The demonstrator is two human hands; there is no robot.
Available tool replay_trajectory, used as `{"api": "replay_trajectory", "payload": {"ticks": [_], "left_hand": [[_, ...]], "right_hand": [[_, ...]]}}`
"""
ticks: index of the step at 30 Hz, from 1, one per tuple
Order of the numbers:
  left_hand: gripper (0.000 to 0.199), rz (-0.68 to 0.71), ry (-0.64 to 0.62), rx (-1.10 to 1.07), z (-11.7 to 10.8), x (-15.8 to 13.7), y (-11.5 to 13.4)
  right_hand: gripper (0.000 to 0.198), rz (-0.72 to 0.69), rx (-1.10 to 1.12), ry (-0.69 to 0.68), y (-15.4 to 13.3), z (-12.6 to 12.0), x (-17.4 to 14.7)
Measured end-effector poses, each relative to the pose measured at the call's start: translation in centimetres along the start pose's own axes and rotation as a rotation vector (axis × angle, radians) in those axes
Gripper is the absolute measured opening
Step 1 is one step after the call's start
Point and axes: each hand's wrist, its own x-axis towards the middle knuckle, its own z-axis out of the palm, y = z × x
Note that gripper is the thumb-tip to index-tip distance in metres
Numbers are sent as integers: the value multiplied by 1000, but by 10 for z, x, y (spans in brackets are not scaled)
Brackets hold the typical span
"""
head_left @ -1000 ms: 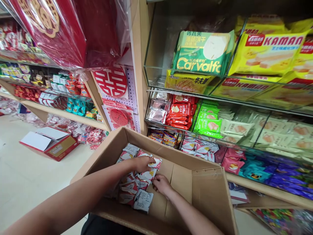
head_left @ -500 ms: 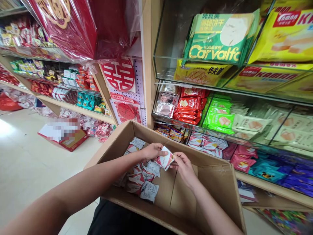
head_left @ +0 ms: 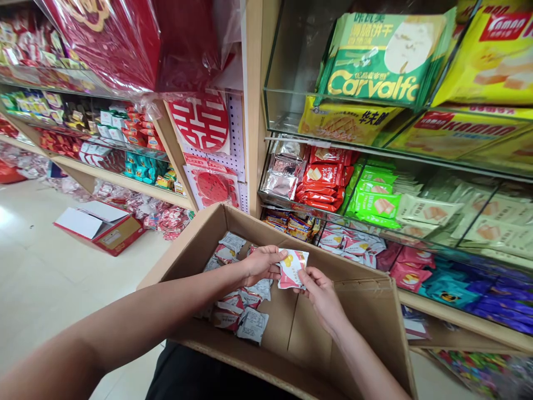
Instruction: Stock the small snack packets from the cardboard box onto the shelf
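Note:
A small pink and white snack packet [head_left: 292,269] is held up between both hands, its printed front towards me. My left hand [head_left: 264,263] pinches its left edge, thumb on top. At its lower right, my right hand [head_left: 318,290] grips it between thumb and fingers. Both hands are over a large open cardboard box [head_left: 366,311]. Several similar packets [head_left: 228,312] lie loosely in the left part of the box, some with their grey-white backs up. My left forearm hides part of that pile.
Glass-fronted shelves [head_left: 433,233] of wrapped snacks stand right behind the box. A large red plastic-wrapped package [head_left: 125,44] hangs over the upper left. On the tiled floor at left sits a red carton [head_left: 100,228] with open flaps, near bagged goods [head_left: 170,219] under the shelf.
The packet has been turned so its printed front faces me more squarely, and it is slightly higher and farther right. Both hands still hold it. The view has shifted a little.

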Motion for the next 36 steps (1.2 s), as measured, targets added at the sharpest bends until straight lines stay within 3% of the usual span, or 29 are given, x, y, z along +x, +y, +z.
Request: {"api": "replay_trajectory", "payload": {"ticks": [6, 13, 17, 20, 22, 24, 26, 28, 29, 33, 36], "left_hand": [[48, 96, 26, 88, 0, 4, -3], [43, 185, 23, 165, 1, 4, -1], [48, 205, -124, 259, 5, 0, -9], [47, 273, -231, 402, 6, 1, -14], [42, 336, -224, 560, 4, 1, -9], [39, 464, -139, 825, -2, -1, 4], [33, 659, 3, 1157, -9, -4, 22], [27, 813, 84, 1442, -17, -7, 37], [26, 862, 97, 1549, -20, -8, 43], [26, 1006, 183, 1778, -26, -9, 50], [31, 1032, 340, 1861, -25, -5, 49]], "right_hand": [[35, -32, -20, 41, -3, -6, -2], [25, 15, 114, 26, 0, -5, -2], [28, 48, 207, 62, 0, 0, -3], [29, 22, 91, 10, -3, 0, -4], [31, -25, 7, 2, -9, -6, -2], [39, -103, -10, 115, -21, -21, 1], [55, -202, 15, 349, -38, -45, 5], [68, -240, 21, 552, -58, -75, 9], [68, -222, 0, 588, -67, -90, 12], [46, -113, -269, 527, -87, -142, 26], [36, -97, -548, 442, -92, -159, 44]]}}
